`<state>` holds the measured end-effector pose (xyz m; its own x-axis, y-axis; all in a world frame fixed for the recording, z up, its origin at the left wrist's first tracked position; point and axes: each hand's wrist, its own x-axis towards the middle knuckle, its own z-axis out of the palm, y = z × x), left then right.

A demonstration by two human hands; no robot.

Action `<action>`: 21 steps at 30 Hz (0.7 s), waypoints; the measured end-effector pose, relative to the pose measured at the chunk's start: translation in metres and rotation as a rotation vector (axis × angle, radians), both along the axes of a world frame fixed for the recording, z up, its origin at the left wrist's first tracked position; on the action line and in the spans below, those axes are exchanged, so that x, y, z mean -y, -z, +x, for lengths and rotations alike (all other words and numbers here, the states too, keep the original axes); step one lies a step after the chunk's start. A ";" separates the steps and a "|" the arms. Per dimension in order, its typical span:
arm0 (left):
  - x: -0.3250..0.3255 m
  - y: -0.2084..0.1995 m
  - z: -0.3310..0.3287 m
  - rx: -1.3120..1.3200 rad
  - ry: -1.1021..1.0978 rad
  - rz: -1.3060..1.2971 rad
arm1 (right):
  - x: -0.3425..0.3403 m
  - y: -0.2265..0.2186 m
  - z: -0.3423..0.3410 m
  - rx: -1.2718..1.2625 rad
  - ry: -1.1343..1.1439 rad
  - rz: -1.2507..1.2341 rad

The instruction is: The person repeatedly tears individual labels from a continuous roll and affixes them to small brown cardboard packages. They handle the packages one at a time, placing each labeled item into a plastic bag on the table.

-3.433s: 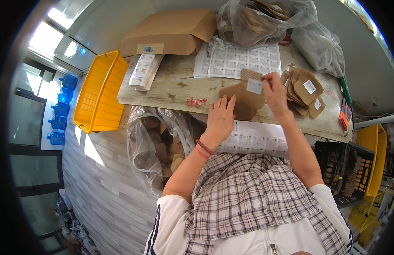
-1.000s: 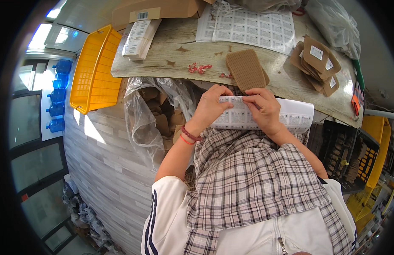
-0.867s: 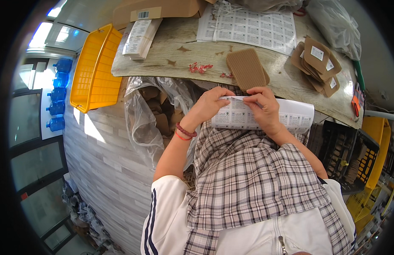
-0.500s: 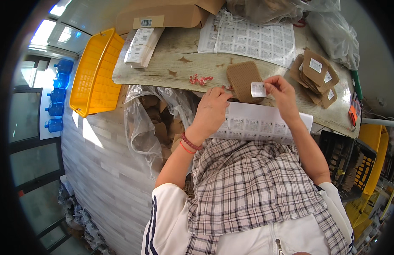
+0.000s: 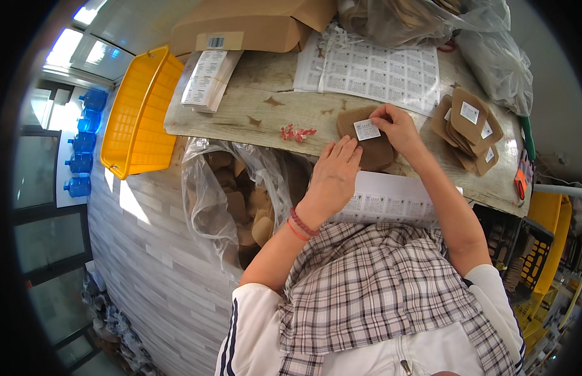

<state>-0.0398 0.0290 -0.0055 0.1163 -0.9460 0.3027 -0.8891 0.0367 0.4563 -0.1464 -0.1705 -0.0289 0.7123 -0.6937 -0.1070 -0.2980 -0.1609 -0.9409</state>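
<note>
A brown textured pad with rounded corners [image 5: 379, 155] lies on the table's near edge. On its upper part is a white printed sticker label [image 5: 367, 130], held at its right edge between the thumb and fingers of my right hand [image 5: 399, 130]. Whether the label is fully pressed down, I cannot tell. My left hand [image 5: 338, 172] rests with outstretched fingers on the pad's left side, fingertips just below the label. A sheet of printed labels [image 5: 397, 199] lies across my lap, partly under my forearms. To the right sits a loose pile of similar brown pads [image 5: 473, 122], several bearing white labels.
More label sheets [image 5: 391, 69] lie at the back, near clear plastic bags [image 5: 495, 62]. A cardboard box [image 5: 253, 25] and a stack of paper slips [image 5: 206, 78] stand at back left. Red scraps [image 5: 296, 133] dot the table. Below hangs an open bag of brown pieces [image 5: 241, 200]; a yellow basket [image 5: 140, 113] is left.
My right hand has brought the label up and left onto the pad's upper part. My left hand has shifted right, from the pad's lower edge onto its left side.
</note>
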 end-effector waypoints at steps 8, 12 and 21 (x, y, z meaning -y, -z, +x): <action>0.002 -0.002 0.000 0.005 0.003 0.000 | -0.002 0.005 0.001 -0.020 0.039 -0.172; 0.002 -0.004 0.002 -0.018 0.001 0.004 | -0.014 -0.007 0.003 -0.028 0.063 -0.248; 0.011 -0.006 -0.005 0.138 -0.046 0.094 | -0.022 0.001 0.002 -0.043 0.089 -0.563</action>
<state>-0.0453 0.0183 0.0004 0.1235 -0.9655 0.2293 -0.9432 -0.0424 0.3295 -0.1445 -0.1485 -0.0296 0.6519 -0.7092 0.2684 -0.3697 -0.6063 -0.7041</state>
